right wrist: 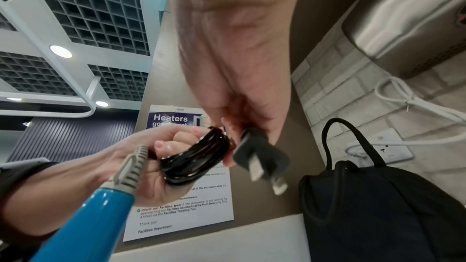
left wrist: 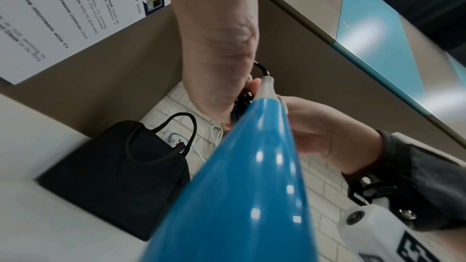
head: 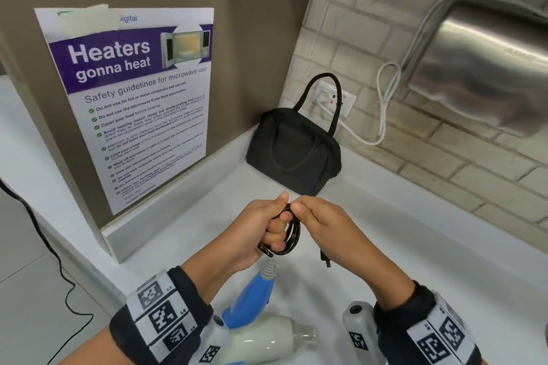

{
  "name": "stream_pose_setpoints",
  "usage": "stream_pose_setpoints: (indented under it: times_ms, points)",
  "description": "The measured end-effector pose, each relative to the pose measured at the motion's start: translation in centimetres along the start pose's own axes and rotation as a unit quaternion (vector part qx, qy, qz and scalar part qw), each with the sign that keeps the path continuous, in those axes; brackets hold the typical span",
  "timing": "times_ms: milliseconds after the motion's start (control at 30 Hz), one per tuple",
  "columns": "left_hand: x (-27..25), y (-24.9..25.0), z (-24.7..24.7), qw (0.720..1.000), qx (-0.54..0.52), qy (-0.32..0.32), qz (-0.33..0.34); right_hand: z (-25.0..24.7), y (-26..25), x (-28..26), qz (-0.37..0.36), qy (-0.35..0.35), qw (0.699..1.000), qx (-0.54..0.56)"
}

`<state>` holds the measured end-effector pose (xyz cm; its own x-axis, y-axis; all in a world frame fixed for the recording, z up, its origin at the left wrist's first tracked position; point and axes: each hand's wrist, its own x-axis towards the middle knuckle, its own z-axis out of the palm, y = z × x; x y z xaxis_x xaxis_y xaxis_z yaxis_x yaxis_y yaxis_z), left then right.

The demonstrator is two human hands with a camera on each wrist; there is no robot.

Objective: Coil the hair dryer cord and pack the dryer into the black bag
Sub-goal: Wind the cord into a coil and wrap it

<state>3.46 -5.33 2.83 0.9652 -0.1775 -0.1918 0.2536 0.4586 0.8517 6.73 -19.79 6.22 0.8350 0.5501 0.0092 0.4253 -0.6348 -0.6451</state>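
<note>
The hair dryer [head: 261,335], white with a blue handle [head: 252,296], hangs low between my wrists above the white counter [head: 400,246]. Its black cord [head: 290,234] is gathered into a small coil. My left hand [head: 277,230] grips that coil, fingers curled through the loops. At the coil's top my right hand [head: 296,207] pinches the cord end, and the black plug [head: 324,259] dangles just below it. In the right wrist view the coil [right wrist: 196,158] and plug [right wrist: 259,156] sit close together. The black bag [head: 293,151] stands in the corner beyond my hands, handles up; its top looks closed.
A microwave safety poster [head: 133,104] hangs on the brown wall at left. A steel hand dryer [head: 486,68] is fixed to the tiled wall at right, its white cable [head: 382,104] plugged into the socket [head: 332,98] behind the bag. A thin black cable [head: 44,231] trails over the floor at left.
</note>
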Motion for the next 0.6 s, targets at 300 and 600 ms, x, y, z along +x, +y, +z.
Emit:
stream_pose_setpoints:
  times_ms: [300, 600]
  points:
    - [1.0, -0.9, -1.0, 0.985, -0.012, 0.16, 0.06, -0.7, -0.1, -0.6, -0.04, 0.095, 0.994, -0.046]
    - [2.0, 0.0, -2.4, 0.947, -0.25, 0.191, 0.064, -1.2, 0.3, -3.1, -0.035, -0.088, 0.995, -0.024]
